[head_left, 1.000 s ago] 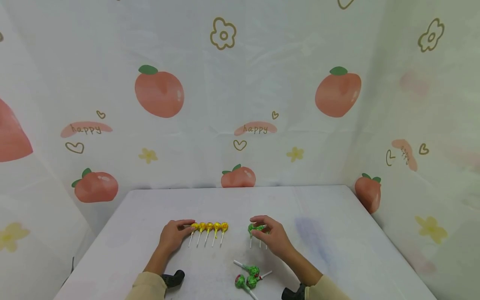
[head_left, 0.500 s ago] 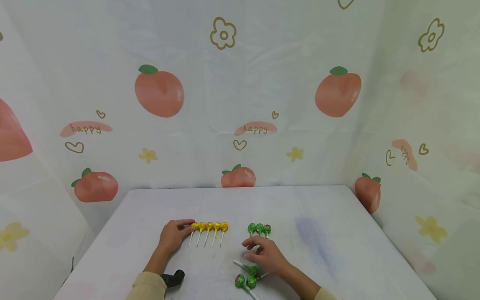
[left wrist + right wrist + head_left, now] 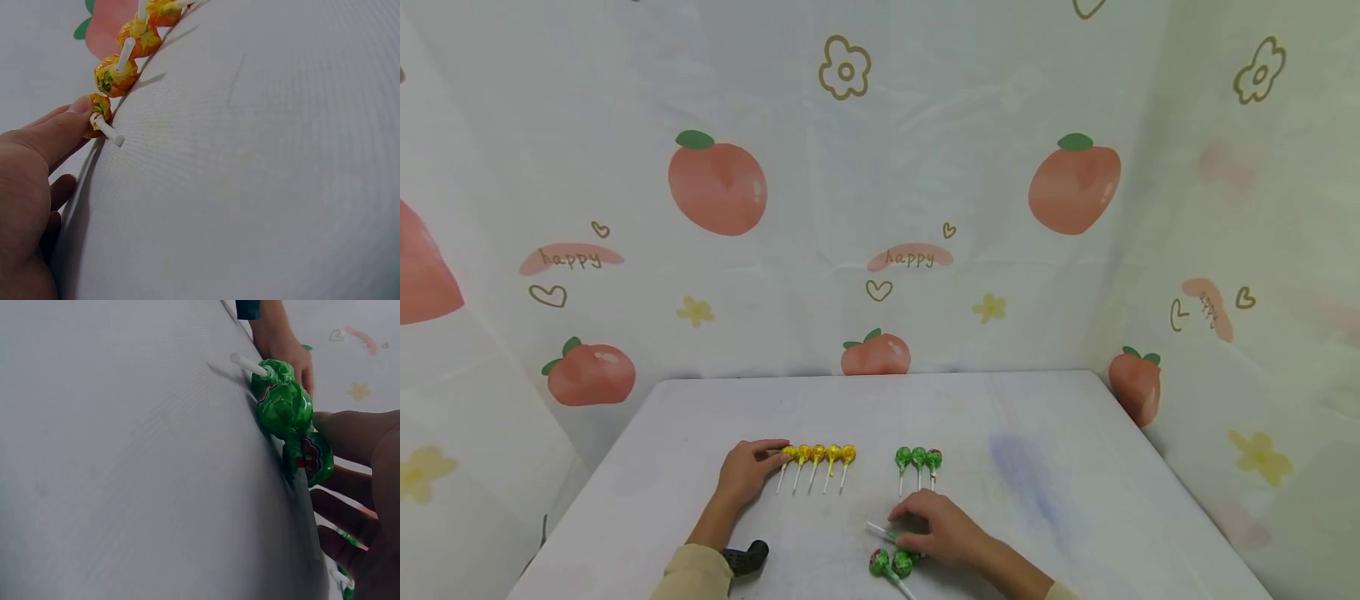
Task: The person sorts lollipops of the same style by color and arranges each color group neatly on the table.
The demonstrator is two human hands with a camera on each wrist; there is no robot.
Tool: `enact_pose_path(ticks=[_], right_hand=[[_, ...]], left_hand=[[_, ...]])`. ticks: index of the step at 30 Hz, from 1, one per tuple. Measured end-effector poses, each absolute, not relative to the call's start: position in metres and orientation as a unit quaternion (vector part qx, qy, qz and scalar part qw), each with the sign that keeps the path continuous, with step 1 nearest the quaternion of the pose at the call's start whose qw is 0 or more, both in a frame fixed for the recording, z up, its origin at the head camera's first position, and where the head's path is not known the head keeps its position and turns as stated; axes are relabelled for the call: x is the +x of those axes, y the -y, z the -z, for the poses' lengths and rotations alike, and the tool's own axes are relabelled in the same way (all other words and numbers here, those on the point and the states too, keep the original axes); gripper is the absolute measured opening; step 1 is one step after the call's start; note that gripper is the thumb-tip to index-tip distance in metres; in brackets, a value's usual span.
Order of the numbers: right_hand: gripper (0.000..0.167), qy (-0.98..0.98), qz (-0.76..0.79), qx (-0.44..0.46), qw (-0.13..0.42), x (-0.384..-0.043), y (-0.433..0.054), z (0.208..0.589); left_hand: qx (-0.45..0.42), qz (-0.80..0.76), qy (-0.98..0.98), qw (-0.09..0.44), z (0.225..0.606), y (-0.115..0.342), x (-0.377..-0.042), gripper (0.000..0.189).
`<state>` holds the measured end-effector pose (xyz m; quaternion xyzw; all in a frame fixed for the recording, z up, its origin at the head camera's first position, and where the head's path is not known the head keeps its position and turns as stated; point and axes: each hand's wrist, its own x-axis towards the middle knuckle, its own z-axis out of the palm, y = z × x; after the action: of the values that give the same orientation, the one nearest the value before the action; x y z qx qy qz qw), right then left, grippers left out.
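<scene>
My left hand (image 3: 747,472) pinches the wrapped head of the leftmost yellow lollipop (image 3: 102,107) between thumb and finger. That lollipop ends a row of several yellow lollipops (image 3: 818,453), sticks toward me. Over the loose green lollipops nearer me, my right hand (image 3: 946,527) hangs with fingers bent and spread apart. It partly covers one green lollipop whose white stick (image 3: 877,530) points left. In the right wrist view, the thumb is beside the green wrapped heads (image 3: 284,409); no firm grip shows. Two other loose lollipops, one a green lollipop (image 3: 880,562), lie just below the hand.
Three green lollipops (image 3: 918,457) stand in a row right of the yellow ones, sticks toward me. All lie on a white-covered table (image 3: 1045,417). A patterned curtain (image 3: 805,183) hangs behind it. A black wrist device (image 3: 747,557) sits by my left sleeve.
My right hand has left the green row and come down toward me to the loose green lollipops, uncovering the three in the row. The left hand has stayed on its yellow lollipop.
</scene>
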<state>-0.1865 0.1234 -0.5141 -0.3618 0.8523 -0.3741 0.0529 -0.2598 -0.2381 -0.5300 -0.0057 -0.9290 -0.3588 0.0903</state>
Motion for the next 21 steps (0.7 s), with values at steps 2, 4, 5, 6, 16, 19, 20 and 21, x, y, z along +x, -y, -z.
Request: enact_pose_path(ticks=[2, 4, 5, 6, 16, 19, 20, 21], right_hand=[[0.024, -0.855, 0.361, -0.367, 0.054, -0.186, -0.126, 0.513], [0.023, -0.857, 0.35, -0.374, 0.055, -0.186, -0.13, 0.512], [0.023, -0.857, 0.345, -0.378, 0.055, -0.185, -0.131, 0.512], [0.023, -0.857, 0.341, -0.383, 0.055, -0.185, -0.132, 0.511], [0.019, -0.842, 0.333, -0.425, 0.008, -0.182, -0.144, 0.513], [0.019, -0.843, 0.334, -0.422, -0.007, -0.182, -0.147, 0.515], [0.019, -0.843, 0.333, -0.422, -0.016, -0.182, -0.148, 0.516], [0.019, -0.843, 0.333, -0.422, -0.025, -0.182, -0.149, 0.516]], left_hand=[[-0.003, 0.359, 0.929, 0.087, 0.529, 0.238, -0.26, 0.027], [-0.001, 0.361, 0.929, 0.085, 0.529, 0.238, -0.26, 0.027], [-0.001, 0.362, 0.928, 0.084, 0.528, 0.238, -0.26, 0.027], [-0.002, 0.362, 0.928, 0.084, 0.528, 0.238, -0.26, 0.027], [-0.004, 0.358, 0.929, 0.089, 0.528, 0.238, -0.26, 0.026], [-0.004, 0.361, 0.928, 0.086, 0.528, 0.238, -0.259, 0.026], [-0.003, 0.363, 0.928, 0.086, 0.529, 0.238, -0.259, 0.026], [-0.003, 0.363, 0.928, 0.085, 0.529, 0.238, -0.259, 0.026]])
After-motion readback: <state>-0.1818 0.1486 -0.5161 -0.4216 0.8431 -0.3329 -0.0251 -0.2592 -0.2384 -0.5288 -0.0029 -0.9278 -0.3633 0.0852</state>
